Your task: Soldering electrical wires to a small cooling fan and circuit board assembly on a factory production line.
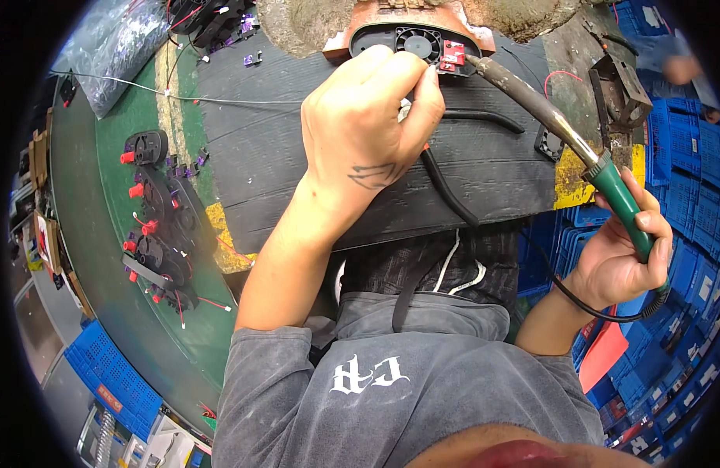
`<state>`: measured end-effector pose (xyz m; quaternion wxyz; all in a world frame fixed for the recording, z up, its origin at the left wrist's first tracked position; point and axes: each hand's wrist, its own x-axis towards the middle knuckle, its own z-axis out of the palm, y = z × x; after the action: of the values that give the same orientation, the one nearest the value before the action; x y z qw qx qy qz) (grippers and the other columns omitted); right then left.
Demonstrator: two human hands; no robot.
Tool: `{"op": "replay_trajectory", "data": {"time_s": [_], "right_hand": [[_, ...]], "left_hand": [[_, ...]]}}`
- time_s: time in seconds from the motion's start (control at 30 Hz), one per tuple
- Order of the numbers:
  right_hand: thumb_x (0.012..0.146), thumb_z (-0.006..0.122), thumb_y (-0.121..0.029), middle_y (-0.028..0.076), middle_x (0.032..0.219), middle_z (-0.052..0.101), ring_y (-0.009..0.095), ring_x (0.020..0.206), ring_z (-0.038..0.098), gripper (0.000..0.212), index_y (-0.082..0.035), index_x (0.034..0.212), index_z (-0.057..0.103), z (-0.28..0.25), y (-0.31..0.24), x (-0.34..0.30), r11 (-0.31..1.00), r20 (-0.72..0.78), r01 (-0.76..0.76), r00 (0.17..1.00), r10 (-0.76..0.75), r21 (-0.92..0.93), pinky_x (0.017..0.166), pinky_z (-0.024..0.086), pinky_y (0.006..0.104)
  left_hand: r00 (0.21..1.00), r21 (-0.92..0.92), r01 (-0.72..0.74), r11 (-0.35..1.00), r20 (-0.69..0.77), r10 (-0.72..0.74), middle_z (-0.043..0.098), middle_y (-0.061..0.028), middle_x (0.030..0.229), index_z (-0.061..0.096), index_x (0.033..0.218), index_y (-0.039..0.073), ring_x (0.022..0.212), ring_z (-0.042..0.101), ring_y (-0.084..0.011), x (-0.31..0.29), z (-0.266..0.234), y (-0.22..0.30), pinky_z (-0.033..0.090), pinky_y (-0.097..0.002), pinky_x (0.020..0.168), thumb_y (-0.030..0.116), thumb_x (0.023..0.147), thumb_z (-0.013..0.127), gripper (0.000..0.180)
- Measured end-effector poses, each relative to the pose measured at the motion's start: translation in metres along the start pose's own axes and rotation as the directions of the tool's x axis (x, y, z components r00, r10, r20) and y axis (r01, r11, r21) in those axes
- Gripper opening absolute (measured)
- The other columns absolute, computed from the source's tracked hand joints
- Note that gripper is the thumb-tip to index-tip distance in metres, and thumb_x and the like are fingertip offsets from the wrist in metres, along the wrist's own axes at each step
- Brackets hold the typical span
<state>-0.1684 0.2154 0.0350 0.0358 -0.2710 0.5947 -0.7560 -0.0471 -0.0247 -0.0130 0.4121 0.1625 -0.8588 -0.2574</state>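
My right hand (pixel 621 253) is wrapped round the green handle of a soldering iron (pixel 543 113). Its tip reaches a small red board (pixel 453 53) on a dark oval housing (pixel 375 37). A small black fan (pixel 417 44) sits in that housing beside the red board. My left hand (pixel 367 117) is closed in a pinch just below the board, thumb tip close to it. A thin grey solder wire (pixel 219 101) runs from the left into this hand, though the fingers cover the gripped part. Two thick black cables (pixel 484 117) lie beneath the hand.
An orange-brown block (pixel 340 48) stands behind the housing on the black work board (pixel 258 156). Several dark housings with red knobs (pixel 153 210) lie at left, below a plastic bag (pixel 114 66). A metal bracket (pixel 621 90) and blue crates (pixel 691 140) are at right.
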Motion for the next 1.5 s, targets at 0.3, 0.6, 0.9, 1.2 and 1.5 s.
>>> {"op": "replay_trajectory", "data": {"time_s": [0.3,0.6,0.9,1.2,1.5], "right_hand": [[0.086,0.033,-0.031,0.03,0.099,0.059,0.042,0.094,0.06,0.038,-0.001,0.082,0.057,-0.002,-0.005,0.0,1.0,-0.04,-0.002,0.999,0.002,-0.012,0.065,0.057,0.0448],[0.086,0.033,-0.032,0.031,0.098,0.059,0.041,0.09,0.062,0.039,-0.002,0.082,0.057,-0.001,-0.001,0.001,1.0,0.028,-0.007,1.0,0.007,-0.017,0.064,0.056,0.0441],[0.087,0.032,-0.034,0.031,0.1,0.059,0.042,0.09,0.061,0.041,-0.003,0.083,0.058,0.002,-0.004,0.001,0.999,-0.073,0.026,0.997,-0.024,0.025,0.064,0.056,0.0428],[0.087,0.033,-0.034,0.031,0.101,0.059,0.042,0.09,0.061,0.04,-0.003,0.083,0.058,-0.003,-0.005,0.001,1.0,-0.052,0.009,0.999,-0.009,-0.008,0.065,0.056,0.043],[0.086,0.034,-0.033,0.031,0.099,0.059,0.043,0.088,0.061,0.039,-0.003,0.085,0.059,-0.001,0.002,0.003,1.0,0.004,-0.018,1.0,0.018,0.017,0.064,0.055,0.0436]], "left_hand": [[0.999,-0.027,0.009,1.0,0.034,-0.008,0.046,-0.0067,0.057,0.056,0.068,0.003,0.049,0.047,-0.0186,0.001,-0.001,0.005,0.039,-0.0289,0.047,0.006,0.076,0.062,0.01],[0.999,-0.014,0.02,1.0,0.048,-0.019,0.046,-0.0069,0.057,0.056,0.068,0.003,0.049,0.046,-0.0184,0.001,-0.002,0.003,0.039,-0.0286,0.047,0.006,0.076,0.062,0.01],[0.999,-0.031,0.008,0.999,0.044,-0.007,0.047,-0.0069,0.058,0.056,0.069,0.003,0.05,0.047,-0.0183,0.003,-0.001,0.005,0.039,-0.0285,0.048,0.006,0.076,0.062,0.009],[0.999,-0.034,0.023,0.999,0.043,-0.022,0.045,-0.0065,0.056,0.055,0.065,0.007,0.05,0.048,-0.0228,0.002,0.002,0.005,0.04,-0.0331,0.046,0.01,0.074,0.063,0.012],[0.997,-0.033,0.016,0.999,0.078,-0.014,0.052,-0.0073,0.062,0.06,0.076,-0.001,0.053,0.048,-0.0142,0.002,-0.003,0.006,0.041,-0.0239,0.051,0.003,0.079,0.061,0.005]]}}
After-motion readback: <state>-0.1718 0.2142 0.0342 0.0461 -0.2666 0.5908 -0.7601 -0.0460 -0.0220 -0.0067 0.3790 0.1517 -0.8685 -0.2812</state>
